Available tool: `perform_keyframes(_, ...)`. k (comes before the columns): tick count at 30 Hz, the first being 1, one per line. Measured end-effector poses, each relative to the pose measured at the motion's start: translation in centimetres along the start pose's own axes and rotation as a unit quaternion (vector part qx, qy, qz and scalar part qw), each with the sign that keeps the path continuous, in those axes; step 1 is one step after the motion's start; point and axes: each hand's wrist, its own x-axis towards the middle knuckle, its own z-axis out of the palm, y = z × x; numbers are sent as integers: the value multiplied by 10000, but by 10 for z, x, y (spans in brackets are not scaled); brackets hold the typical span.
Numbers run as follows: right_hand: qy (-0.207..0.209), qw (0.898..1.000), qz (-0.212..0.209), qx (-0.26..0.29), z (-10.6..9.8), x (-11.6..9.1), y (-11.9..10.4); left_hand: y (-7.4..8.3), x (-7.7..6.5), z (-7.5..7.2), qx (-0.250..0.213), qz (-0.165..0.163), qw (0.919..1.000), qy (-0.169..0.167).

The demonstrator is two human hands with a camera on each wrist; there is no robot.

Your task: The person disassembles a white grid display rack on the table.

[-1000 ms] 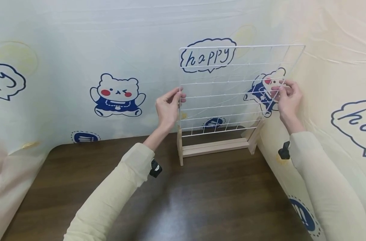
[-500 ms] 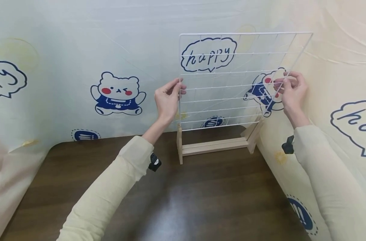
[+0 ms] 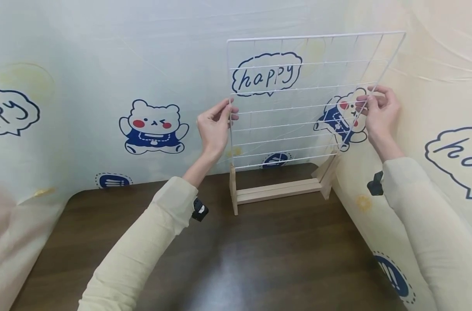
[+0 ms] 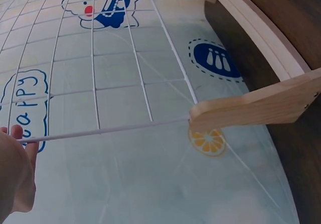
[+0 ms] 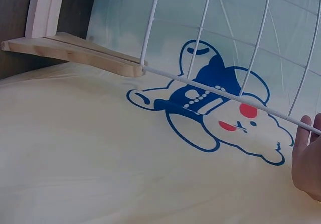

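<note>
Hanging behind both grips and to the right of the right one, a pale printed sheet encloses the area. Below both grips lies a dark wood-grain tabletop. A pale sleeve runs back from each grip: left sleeve, right sleeve.

The white wire grid spans the space between the two grips and extends above and below them. Directly below the grips, a light wooden stand rests on the tabletop: two end pieces joined by a crossbar. The grid's lower corners meet the tips of the end pieces; whether they are seated in holes cannot be told. The grid's bottom wire runs above the crossbar, apart from it.

An upright bear print shows left of the left grip; a tilted bear print shows just left of the right grip, behind the grid. A "happy" bubble print shows above and between the grips.

The left hand pinches the grid's left side wire between thumb and fingers. The right hand pinches the right side wire likewise. Below each grip sits a black wrist unit: left unit, right unit. An orange-slice print shows below the left grip.
</note>
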Motion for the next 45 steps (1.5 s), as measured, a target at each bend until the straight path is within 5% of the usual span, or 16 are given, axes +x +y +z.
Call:
perform_keyframes(19,123,9981,-590,-94,4,-2,-8,12,6,1,-65,75,9999,-108)
perform_keyframes(26,438,9897,-887,-1032,10,-10,-3,16,2,3,-25,-66,9999,155)
perform_keyframes(36,223,9822,-843,-1664,27,-16,-8,22,5,-11,675,470,9955,468)
perform_keyframes(45,-75,9743,-956,-2040,29,-23,-2,22,1,-25,1378,943,9853,357)
